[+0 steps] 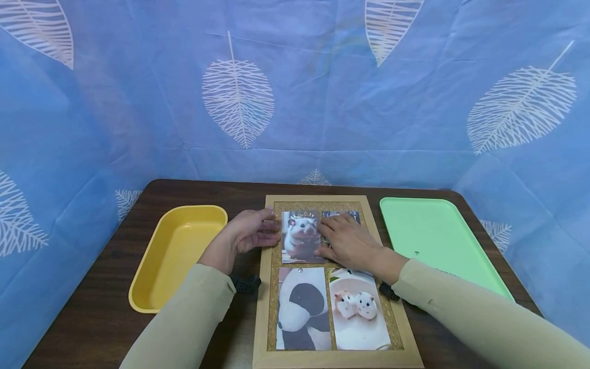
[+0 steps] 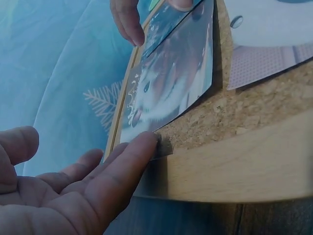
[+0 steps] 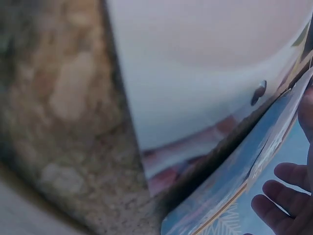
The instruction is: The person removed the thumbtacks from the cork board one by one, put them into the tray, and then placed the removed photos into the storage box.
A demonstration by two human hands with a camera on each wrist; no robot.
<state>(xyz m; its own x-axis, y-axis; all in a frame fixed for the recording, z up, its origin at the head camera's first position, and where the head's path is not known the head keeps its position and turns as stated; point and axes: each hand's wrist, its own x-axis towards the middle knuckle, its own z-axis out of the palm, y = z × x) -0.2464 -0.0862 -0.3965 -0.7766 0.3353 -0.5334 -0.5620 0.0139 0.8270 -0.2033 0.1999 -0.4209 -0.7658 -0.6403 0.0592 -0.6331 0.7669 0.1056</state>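
A wood-framed cork board [image 1: 261, 318] lies on the table with several photo prints on it. The upper left print [image 1: 301, 238] shows a white hamster with a crown. My left hand [image 1: 253, 230] is at its left edge, fingers extended, the index fingertip by the board's frame in the left wrist view. My right hand [image 1: 348, 241] lies over the upper right print [image 1: 352, 213], covering most of it, fingertips and thumb at the crowned print's right edge. Below are a panda toy print [image 1: 301, 307] and a two-hamster print [image 1: 359, 307], each with a metal pin near its top.
On the left of the dark wood table [image 1: 221, 328] stands a yellow tray [image 1: 180, 246]. A flat green tray [image 1: 428, 230] lies at the right, partly under the right forearm. Blue cloth [image 1: 295, 102] with white leaves hangs behind.
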